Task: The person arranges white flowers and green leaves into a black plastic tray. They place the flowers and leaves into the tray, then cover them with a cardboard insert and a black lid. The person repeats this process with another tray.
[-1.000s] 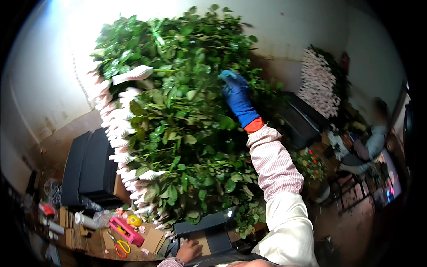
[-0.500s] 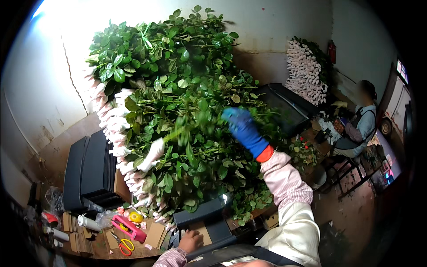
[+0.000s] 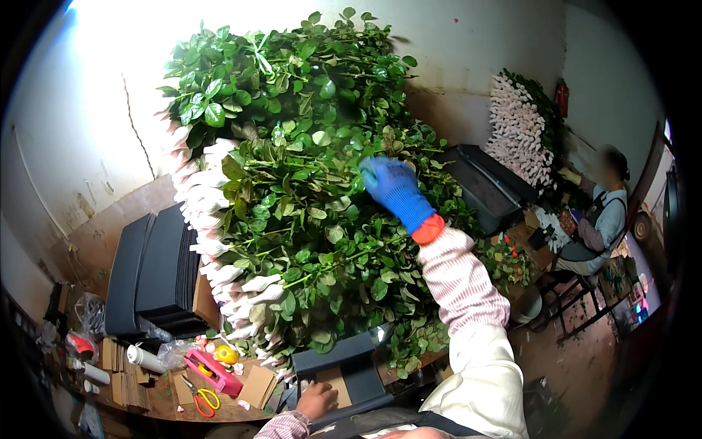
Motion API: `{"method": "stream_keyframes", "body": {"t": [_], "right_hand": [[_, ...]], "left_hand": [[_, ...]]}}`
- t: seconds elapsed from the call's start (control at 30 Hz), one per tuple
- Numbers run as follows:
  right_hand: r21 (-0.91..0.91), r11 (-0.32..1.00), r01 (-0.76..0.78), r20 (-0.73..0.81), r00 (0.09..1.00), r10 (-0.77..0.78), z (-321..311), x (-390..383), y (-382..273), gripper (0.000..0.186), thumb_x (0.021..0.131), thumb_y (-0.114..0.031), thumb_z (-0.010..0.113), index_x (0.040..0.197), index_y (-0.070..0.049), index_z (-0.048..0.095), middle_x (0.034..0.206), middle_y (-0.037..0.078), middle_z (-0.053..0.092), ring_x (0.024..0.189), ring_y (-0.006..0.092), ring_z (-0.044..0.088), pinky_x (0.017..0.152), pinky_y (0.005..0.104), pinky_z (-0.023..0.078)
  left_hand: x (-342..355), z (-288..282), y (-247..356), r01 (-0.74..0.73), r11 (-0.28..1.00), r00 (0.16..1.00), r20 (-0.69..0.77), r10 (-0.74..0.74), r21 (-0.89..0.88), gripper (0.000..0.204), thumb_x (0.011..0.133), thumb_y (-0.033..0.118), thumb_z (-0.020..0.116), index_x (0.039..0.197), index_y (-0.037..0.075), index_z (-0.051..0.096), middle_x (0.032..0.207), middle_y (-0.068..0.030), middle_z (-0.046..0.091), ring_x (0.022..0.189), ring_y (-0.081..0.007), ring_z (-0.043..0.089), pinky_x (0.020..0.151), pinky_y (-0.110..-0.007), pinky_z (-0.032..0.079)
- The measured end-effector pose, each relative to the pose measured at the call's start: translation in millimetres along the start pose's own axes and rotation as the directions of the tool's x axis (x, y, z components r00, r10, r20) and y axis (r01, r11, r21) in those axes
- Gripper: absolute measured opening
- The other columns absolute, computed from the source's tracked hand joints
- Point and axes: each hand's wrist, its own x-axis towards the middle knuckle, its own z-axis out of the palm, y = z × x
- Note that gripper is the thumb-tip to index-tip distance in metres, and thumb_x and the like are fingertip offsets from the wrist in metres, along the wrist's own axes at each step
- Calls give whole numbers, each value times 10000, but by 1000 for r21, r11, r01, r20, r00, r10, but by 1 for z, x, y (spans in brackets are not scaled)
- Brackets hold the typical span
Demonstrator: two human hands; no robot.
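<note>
A tall pile of leafy flower stems fills the middle, the heads at its left end wrapped in white sleeves. My right hand, in a blue knitted glove, reaches over the pile with its fingers curled down at the leaves. Its fingertips are hidden, so what they grip cannot be made out. One sleeved flower lies on the pile's lower left side. Near the lower edge, my bare left hand rests with fingers stretched on brown cardboard inside a dark box.
Dark folded boxes stand at the left. Scissors, a pink tape dispenser, a white bottle and cardboard pieces lie on the table. A co-worker sits at the right near another flower stack.
The sleeved flower that hung tilted above the pile now lies lower, against the other heads. My right hand stays over the leaves; my left hand stays at the box. The view has shifted slightly.
</note>
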Motion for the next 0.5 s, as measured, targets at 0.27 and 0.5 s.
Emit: {"method": "stream_keyframes", "body": {"t": [0.27, 0.5], "right_hand": [[-257, 953, 162, -164, 964, -208, 46, 79, 90, 146, 797, -126, 652, 943, -134, 650, 952, 104, 642, 876, 357, 667, 712, 468, 539], [-263, 910, 320, -379, 833, -402, -49, 50, 47, 330, 810, -133, 683, 1140, -142, 689, 1240, 114, 641, 1079, 337, 618, 947, 456, 487]], "left_hand": [[20, -4, 0, -64, 998, 998, -8, 64, -16, 354, 821, 262, 756, 1147, 157, 667, 1200, -121, 598, 1153, -353, 571, 1071, -603, 406], [15, 1, -6, -58, 998, 998, 15, 58, -5, 369, 833, 264, 745, 1176, 155, 666, 1196, -114, 590, 1160, -350, 567, 1083, -621, 387]]}}
